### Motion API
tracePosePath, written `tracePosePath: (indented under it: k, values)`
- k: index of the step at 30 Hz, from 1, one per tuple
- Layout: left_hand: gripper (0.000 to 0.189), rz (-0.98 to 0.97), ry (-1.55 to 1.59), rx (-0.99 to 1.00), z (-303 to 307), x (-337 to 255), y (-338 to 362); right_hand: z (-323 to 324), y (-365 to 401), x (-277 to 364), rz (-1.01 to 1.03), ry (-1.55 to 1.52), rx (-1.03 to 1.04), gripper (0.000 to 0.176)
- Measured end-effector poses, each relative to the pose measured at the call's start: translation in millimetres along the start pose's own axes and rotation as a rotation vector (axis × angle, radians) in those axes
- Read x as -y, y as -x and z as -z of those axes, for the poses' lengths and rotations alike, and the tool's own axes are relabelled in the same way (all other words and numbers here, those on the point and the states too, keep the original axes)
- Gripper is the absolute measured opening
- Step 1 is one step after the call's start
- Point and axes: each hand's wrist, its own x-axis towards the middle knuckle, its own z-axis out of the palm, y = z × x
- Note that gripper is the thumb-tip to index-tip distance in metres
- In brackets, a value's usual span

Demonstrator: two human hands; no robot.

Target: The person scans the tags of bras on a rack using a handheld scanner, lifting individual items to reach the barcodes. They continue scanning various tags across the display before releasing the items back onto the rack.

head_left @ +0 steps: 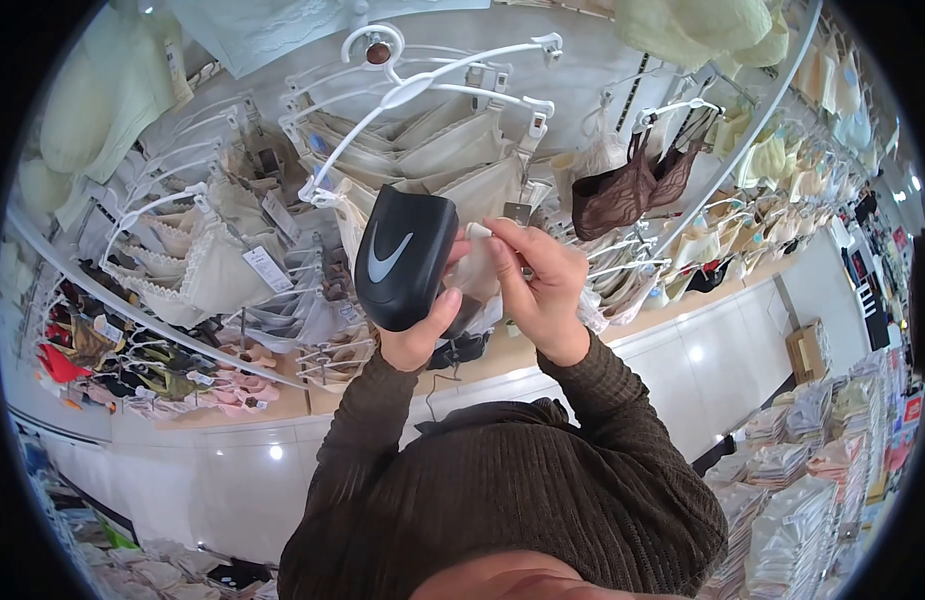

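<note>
My left hand (421, 338) is wrapped round the underside of a black, rounded device (403, 260) with a grey tick-shaped mark on its face. Most of that hand's fingers are hidden behind the device. Just right of it, my right hand (543, 275) pinches a small white rounded piece (478, 231) between thumb and forefinger; its exact kind I cannot tell. Pale fabric (473, 275) shows between the two hands. Behind them hang cream bras (453, 155) on a white hanger (413, 90), and a small grey tag (518, 212) sits by my right fingertips.
A brown lace bra (623, 190) hangs to the right, beside more bras on a rail. White-tagged bras (213, 260) hang on the left. Below the rack runs a wooden ledge (633, 318) above the tiled floor (683, 350). Stacked packets (793, 500) stand at the lower right.
</note>
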Motion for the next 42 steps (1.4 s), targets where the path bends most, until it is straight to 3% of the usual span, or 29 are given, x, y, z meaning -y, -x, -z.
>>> tracePosePath:
  k: [7,12,19,22,24,29,37,40,42]
  values:
    - [0.056,-0.003,-0.100,0.026,-3.9,-1.3,4.1,-3.0,1.5,1.7,-0.008,0.046,-0.020,0.016]
    - [0.056,0.097,-0.193,-0.005,-10.5,-12.5,5.1,-2.2,1.7,-0.8,-0.189,-0.175,0.074,0.012]
    - [0.053,0.107,-0.143,0.006,-9.1,-13.5,5.3,-2.2,-0.9,2.2,-0.168,-0.249,0.065,0.009]
    - [0.051,0.072,-0.115,0.048,-1.5,-6.8,1.9,1.8,-1.4,5.5,-0.104,-0.181,0.043,0.009]
    - [0.050,0.031,-0.085,0.097,1.9,-4.7,2.2,4.4,-5.8,6.7,0.069,-0.100,0.018,0.010]
    - [0.057,0.172,-0.093,0.030,-6.4,-19.2,2.5,5.5,-7.9,11.6,0.067,-0.107,0.026,0.008]
    - [0.068,0.182,0.032,-0.003,-3.5,-5.8,12.5,7.8,-15.4,15.9,-0.009,-0.141,0.065,0.007]
    - [0.064,0.122,0.057,-0.008,-2.2,-4.0,11.6,17.6,-30.5,11.2,0.060,-0.044,0.144,0.006]
    - [0.059,0.058,0.069,-0.011,-0.1,-3.7,11.0,33.0,-55.2,11.6,0.211,0.049,-0.009,0.009]
